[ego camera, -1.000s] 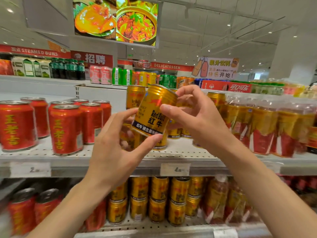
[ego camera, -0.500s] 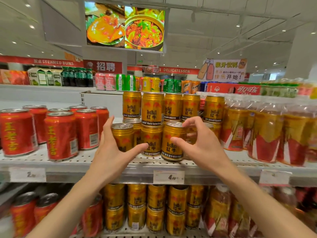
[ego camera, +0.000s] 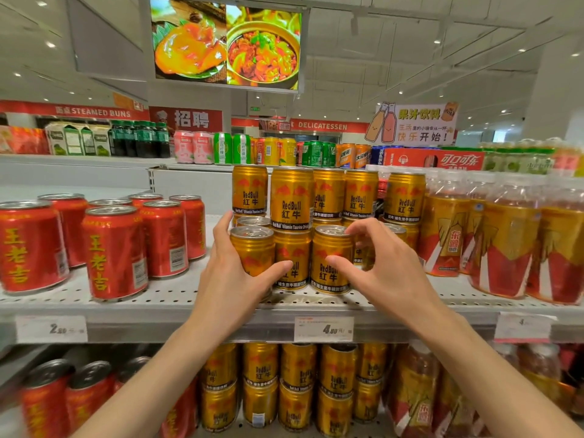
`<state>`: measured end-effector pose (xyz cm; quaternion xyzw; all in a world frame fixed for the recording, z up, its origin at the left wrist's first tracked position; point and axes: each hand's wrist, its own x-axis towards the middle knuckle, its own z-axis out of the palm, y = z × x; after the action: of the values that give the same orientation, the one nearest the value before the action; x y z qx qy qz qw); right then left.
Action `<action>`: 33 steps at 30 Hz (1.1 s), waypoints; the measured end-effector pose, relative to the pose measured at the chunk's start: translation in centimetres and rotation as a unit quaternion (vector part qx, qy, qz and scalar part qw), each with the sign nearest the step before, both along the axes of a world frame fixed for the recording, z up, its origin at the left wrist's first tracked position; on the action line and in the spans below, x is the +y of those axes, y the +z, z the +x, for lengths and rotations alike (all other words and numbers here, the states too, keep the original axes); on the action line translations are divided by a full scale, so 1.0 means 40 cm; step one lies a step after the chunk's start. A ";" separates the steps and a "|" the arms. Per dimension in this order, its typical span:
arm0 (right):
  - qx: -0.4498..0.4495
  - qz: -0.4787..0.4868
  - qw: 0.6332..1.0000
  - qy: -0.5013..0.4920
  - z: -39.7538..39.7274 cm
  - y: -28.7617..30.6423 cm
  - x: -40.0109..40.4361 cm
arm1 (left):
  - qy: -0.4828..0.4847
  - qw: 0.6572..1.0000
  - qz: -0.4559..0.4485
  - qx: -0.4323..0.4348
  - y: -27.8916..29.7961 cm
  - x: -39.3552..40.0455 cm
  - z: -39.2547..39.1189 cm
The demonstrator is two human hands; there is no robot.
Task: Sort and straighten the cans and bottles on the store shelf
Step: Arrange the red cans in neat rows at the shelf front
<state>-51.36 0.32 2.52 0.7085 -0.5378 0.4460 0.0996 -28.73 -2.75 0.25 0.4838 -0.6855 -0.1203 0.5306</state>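
Note:
Gold Red Bull cans stand two high on the white perforated shelf. In the front row, my left hand grips the left gold can, thumb across its front and fingers behind its left side. My right hand holds the right front gold can, thumb on its label and fingers curled round its right side near the rim. One more gold can stands between those two, upright and touching them.
Red cans stand in loose rows to the left. Shrink-wrapped amber bottles crowd the right. Price tags hang on the shelf edge. More gold cans fill the shelf below. Mixed drinks line a far shelf.
A second ago both hands held one gold can tilted in the air. It now stands in the front row, and each hand has closed round a front can.

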 end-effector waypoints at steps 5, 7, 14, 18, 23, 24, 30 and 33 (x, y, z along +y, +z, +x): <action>-0.008 0.005 1.000 -0.010 -0.008 -0.006 -0.004 | 0.004 1.000 -0.002 -0.016 -0.002 0.001 -0.013; -0.010 0.006 1.000 -0.016 -0.010 -0.007 -0.005 | -0.001 1.000 0.000 -0.024 -0.001 0.003 -0.016; -0.037 0.038 0.999 0.003 -0.010 -0.019 -0.002 | -0.026 0.999 0.021 -0.025 0.004 0.013 0.000; -0.104 0.089 0.989 0.052 -0.012 -0.036 0.021 | -0.058 0.997 0.034 -0.026 0.001 0.018 0.024; -0.167 0.061 0.983 0.042 0.001 -0.074 0.060 | -0.064 0.997 0.032 0.007 -0.013 0.060 0.055; -0.164 0.043 0.985 0.039 0.008 -0.083 0.070 | -0.064 0.997 0.030 0.018 -0.019 0.075 0.061; -0.220 0.097 0.959 0.150 0.089 -0.133 0.133 | -0.027 0.996 -0.008 0.080 -0.073 0.155 0.110; -0.241 0.151 0.941 0.181 0.148 -0.172 0.144 | -0.031 0.993 0.009 0.111 -0.097 0.180 0.156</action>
<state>-45.45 6.09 -4.37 0.6718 -0.4695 0.5276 -0.2234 -22.47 4.45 -3.64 0.4508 -0.6360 -0.1953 0.5951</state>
